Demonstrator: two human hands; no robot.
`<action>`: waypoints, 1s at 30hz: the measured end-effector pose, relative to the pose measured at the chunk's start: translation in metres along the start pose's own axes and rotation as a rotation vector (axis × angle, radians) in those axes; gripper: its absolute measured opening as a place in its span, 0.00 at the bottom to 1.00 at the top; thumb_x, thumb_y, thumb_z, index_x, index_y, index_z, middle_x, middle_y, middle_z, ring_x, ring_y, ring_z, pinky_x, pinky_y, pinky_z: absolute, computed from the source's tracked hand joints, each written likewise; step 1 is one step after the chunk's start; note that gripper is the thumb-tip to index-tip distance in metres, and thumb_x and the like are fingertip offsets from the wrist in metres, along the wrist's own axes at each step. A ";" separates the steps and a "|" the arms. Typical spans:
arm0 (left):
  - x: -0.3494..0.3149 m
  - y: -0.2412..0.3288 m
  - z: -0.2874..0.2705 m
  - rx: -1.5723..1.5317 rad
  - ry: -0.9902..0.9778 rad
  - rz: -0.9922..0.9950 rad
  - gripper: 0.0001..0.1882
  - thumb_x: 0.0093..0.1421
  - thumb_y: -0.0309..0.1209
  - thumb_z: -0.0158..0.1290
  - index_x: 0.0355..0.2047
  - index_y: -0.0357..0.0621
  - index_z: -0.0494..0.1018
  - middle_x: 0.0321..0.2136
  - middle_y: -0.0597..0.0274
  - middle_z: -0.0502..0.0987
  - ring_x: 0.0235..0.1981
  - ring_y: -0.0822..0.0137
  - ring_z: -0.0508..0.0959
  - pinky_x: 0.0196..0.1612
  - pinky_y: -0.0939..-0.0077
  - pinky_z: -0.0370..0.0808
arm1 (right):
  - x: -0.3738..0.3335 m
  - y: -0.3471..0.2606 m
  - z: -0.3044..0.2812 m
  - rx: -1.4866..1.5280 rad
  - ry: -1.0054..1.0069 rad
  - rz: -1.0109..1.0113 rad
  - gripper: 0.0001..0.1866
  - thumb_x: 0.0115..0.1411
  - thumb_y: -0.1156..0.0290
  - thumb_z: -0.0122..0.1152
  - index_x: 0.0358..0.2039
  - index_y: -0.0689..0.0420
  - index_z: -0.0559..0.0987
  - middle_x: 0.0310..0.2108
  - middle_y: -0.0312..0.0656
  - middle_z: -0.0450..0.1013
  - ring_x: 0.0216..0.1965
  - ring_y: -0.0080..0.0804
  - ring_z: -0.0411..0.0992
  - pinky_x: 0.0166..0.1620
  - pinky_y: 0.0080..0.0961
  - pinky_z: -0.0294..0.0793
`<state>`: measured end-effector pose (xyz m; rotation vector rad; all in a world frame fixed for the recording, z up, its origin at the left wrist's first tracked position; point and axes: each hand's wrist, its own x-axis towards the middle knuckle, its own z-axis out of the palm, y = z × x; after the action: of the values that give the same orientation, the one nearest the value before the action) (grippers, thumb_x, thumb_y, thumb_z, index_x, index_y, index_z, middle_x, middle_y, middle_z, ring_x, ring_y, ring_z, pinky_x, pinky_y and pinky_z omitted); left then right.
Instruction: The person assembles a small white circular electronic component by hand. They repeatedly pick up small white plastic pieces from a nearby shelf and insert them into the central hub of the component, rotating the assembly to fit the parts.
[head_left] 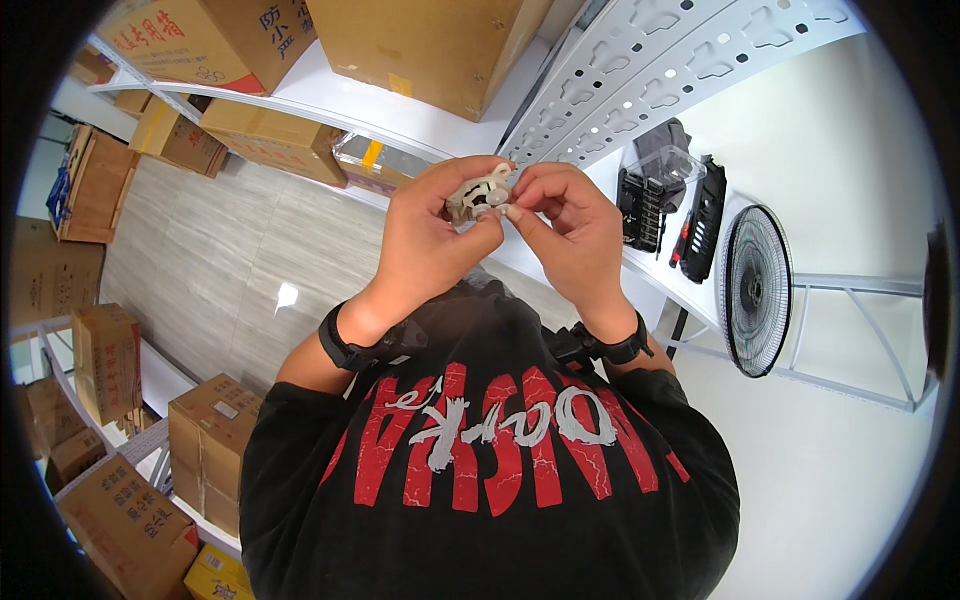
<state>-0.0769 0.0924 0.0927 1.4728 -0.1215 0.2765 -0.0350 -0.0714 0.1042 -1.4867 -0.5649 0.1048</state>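
Observation:
A small off-white plastic mechanism (482,194) with rounded, wheel-like parts and a dark gap is held up in front of my chest. My left hand (432,212) grips it from the left side, thumb below and fingers curled behind. From the right, my right hand (568,222) is closed in a pinch at its lower right edge, thumb against the bent fingers. Whether a separate tiny piece is between those fingertips is too small to tell. Both wrists wear black straps.
A white table (655,275) at the right carries a black tool-bit set (642,212), a clear plastic box (668,165), a black case part (706,220) and a red-handled tool (681,243). Beside it is a round fan (756,290). A perforated metal post (640,75) and shelves with cardboard boxes (420,50) surround me.

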 end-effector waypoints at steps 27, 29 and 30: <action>-0.004 0.002 0.003 -0.015 0.026 0.003 0.20 0.52 0.20 0.56 0.48 0.35 0.75 0.41 0.57 0.79 0.41 0.74 0.78 0.44 0.80 0.74 | -0.006 -0.003 0.006 -0.052 0.046 -0.043 0.07 0.54 0.87 0.61 0.33 0.63 0.75 0.40 0.42 0.72 0.39 0.25 0.74 0.44 0.20 0.77; -0.005 0.003 0.002 -0.003 0.016 -0.001 0.21 0.53 0.18 0.55 0.50 0.34 0.74 0.42 0.59 0.79 0.41 0.75 0.77 0.43 0.81 0.74 | -0.006 -0.003 0.007 -0.043 0.049 -0.051 0.07 0.54 0.87 0.61 0.33 0.63 0.75 0.40 0.42 0.72 0.39 0.25 0.74 0.44 0.20 0.77; -0.005 0.004 0.000 0.012 0.003 -0.013 0.22 0.54 0.16 0.54 0.51 0.34 0.73 0.43 0.60 0.78 0.41 0.77 0.76 0.43 0.83 0.73 | -0.006 -0.003 0.006 -0.043 0.046 -0.044 0.07 0.54 0.87 0.61 0.33 0.63 0.75 0.40 0.42 0.72 0.39 0.25 0.74 0.44 0.21 0.77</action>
<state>-0.0833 0.0920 0.0954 1.4842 -0.1078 0.2697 -0.0437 -0.0683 0.1049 -1.5133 -0.5656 0.0241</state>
